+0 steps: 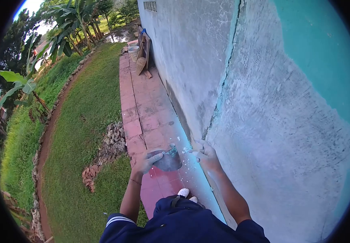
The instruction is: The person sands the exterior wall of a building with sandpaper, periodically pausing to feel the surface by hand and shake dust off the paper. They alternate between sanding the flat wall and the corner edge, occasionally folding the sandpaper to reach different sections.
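A dark, rounded sheet-like piece [169, 161] with turquoise flakes along its upper edge is gripped at its left side by my left hand [146, 163]. To its right, my right hand [207, 156] is closed, palm side unclear, around something small that I cannot make out, with a pale turquoise bit at the fingertips. Both hands are dusty. The right hand is beside the wall [260, 121], which is partly bare grey and partly turquoise, with a long crack running down it. Pale chips lie on the walkway below.
A red tiled walkway [152, 133] runs along the wall. Buckets [133, 52] and boards [146, 48] stand farther along it. Grass [81, 113], a rubble pile [115, 137] and banana plants [27, 87] are on the left. My shoes [184, 192] show below.
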Motion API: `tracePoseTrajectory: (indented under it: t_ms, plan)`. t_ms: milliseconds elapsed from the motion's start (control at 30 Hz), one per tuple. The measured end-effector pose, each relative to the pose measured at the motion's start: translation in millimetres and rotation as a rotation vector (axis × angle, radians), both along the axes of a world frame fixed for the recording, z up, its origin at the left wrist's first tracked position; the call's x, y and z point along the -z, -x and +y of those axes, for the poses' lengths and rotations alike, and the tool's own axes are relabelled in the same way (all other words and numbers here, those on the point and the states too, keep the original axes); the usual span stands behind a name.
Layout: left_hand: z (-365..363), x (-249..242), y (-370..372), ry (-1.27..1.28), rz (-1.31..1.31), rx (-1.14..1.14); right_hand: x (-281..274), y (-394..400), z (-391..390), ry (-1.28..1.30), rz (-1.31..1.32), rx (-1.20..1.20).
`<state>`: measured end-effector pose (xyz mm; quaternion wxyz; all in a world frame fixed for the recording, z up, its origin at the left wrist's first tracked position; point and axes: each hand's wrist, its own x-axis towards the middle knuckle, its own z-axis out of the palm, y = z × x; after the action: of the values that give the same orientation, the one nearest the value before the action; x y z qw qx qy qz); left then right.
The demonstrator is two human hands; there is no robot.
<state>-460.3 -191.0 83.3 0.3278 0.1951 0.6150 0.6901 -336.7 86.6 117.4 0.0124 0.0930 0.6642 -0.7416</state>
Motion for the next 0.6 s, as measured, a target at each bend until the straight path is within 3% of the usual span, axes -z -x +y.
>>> tracePoseTrajectory:
  t_ms: [100,167,233,300,467,567,600]
  plan:
    - [-1,21,7,0.069,-0.002,0.002,26,11,-16,0.342,0.062,-0.097]
    - [-2,31,12,0.103,-0.008,0.023,115,41,-12,0.138,0.036,0.069]
    - [1,39,16,0.069,-0.021,0.037,122,45,-11,0.088,-0.013,0.125]
    - [5,37,20,0.057,-0.018,0.054,62,27,-16,0.194,-0.093,0.069]
    - [20,35,25,0.134,-0.009,0.116,86,24,2,0.338,-0.171,-0.035]
    - [28,33,32,0.183,-0.039,0.156,115,26,11,0.718,-0.097,-0.002]
    - [29,40,37,0.183,-0.086,0.170,129,27,11,0.681,-0.058,0.045]
